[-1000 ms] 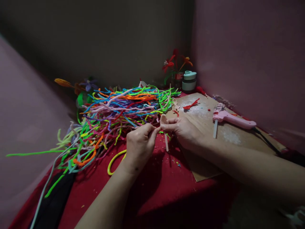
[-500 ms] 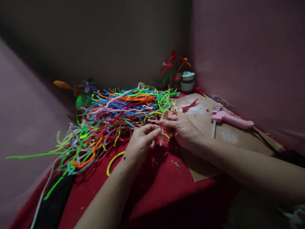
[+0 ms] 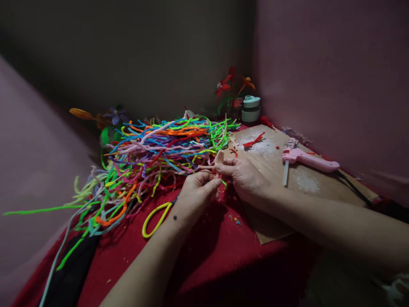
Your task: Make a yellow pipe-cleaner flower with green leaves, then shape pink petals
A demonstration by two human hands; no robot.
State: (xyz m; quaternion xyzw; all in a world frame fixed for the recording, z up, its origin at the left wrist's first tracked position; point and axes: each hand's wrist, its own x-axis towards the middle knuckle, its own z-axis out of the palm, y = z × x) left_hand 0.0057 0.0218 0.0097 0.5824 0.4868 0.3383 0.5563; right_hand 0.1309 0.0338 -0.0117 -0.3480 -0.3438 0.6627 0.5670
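My left hand (image 3: 195, 192) and my right hand (image 3: 245, 175) meet above the red cloth (image 3: 204, 256), both pinching a pale pink pipe cleaner piece (image 3: 219, 158) bent into a small loop. The loop's top sticks up between my fingertips; its lower end is hidden by my fingers. A big heap of coloured pipe cleaners (image 3: 159, 149) lies just behind and left of my hands. Yellow-handled scissors (image 3: 156, 219) lie on the cloth under my left wrist.
A brown cardboard sheet (image 3: 303, 179) on the right carries a pink glue gun (image 3: 308, 160) with its black cord and red scraps (image 3: 254, 140). At the back corner stand a small lidded jar (image 3: 251, 108) and pipe-cleaner flowers (image 3: 231, 85). Walls close in on both sides.
My left hand let go of the piece half a second ago, then came back up to pinch it beside my right hand. The hanging pink end no longer shows.
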